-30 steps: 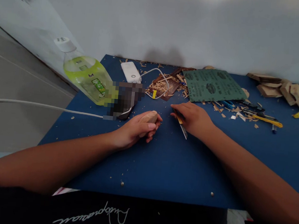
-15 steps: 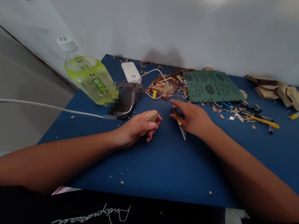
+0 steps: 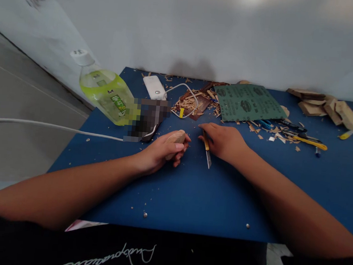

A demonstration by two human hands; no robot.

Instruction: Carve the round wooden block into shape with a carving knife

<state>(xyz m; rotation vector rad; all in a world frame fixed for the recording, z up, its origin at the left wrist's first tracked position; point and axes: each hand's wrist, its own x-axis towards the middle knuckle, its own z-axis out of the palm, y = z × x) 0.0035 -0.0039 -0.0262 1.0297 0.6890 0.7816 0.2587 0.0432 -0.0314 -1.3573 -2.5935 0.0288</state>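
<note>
A small rounded piece of wood lies in my left hand, whose fingers and thumb are closed round it. To its right, my right hand grips a yellow-handled cutter knife, with the bare blade pointing down toward the front edge of the blue table. The blade is apart from the wood, and a gap of table separates the two hands.
Behind my hands are wood shavings, a white power bank with a cable, and green sandpaper. A yellow-green bottle stands left. Cutters and wood blocks lie right.
The knife has turned in my right hand, so its blade points more steeply down and sits further left. That hand has shifted slightly left. My left hand still holds the wood.
</note>
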